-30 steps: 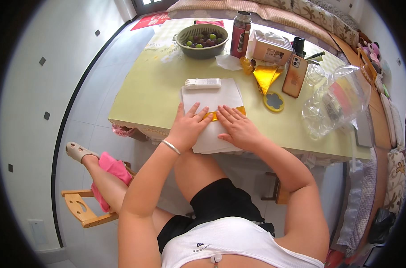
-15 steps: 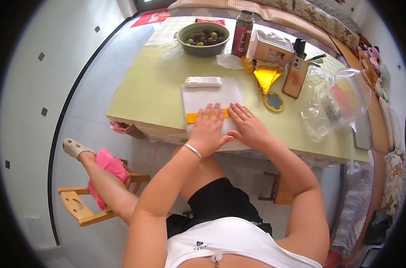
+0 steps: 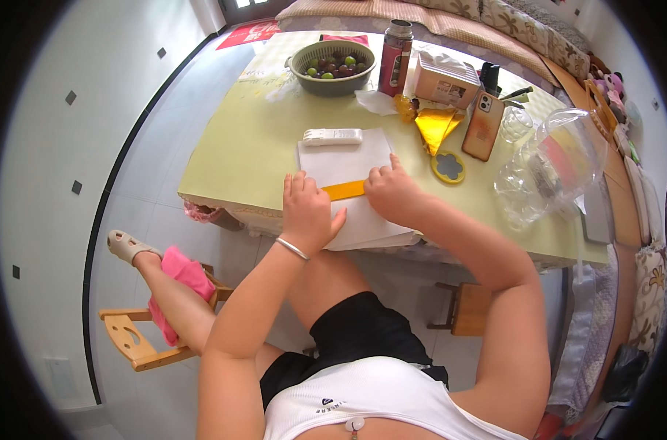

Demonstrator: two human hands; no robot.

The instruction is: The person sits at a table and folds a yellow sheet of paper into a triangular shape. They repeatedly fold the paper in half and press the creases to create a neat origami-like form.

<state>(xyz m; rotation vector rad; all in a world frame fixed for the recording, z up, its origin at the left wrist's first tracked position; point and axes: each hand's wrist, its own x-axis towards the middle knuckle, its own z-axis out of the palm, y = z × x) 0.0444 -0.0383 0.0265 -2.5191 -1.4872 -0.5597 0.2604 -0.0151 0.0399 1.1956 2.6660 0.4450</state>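
Observation:
A narrow orange strip [image 3: 346, 191] lies crosswise over a stack of white paper [image 3: 370, 224] at the near edge of the table. My left hand [image 3: 308, 213] rests at the strip's left end, its fingers stretched out and its thumb apart. At the other end, my right hand [image 3: 390, 192] has its fingers bent down onto the strip, with one finger sticking out away from me. The fingertips hide both ends of the strip. Beyond my hands, a white, oblong stick-like object [image 3: 332, 137] lies on the top of the paper.
Farther back stand a bowl of grapes [image 3: 332, 81], a dark red flask [image 3: 396, 59] and a tissue box [image 3: 446, 79]. To the right are a gold folded piece [image 3: 436, 129], a yellow-rimmed round thing [image 3: 448, 168], a phone [image 3: 484, 126] and a clear plastic bag [image 3: 542, 172].
My hands were lying flat side by side on the strip. They have moved apart to its two ends, the left one leftward, and the right fingers have bent. More of the strip shows between them.

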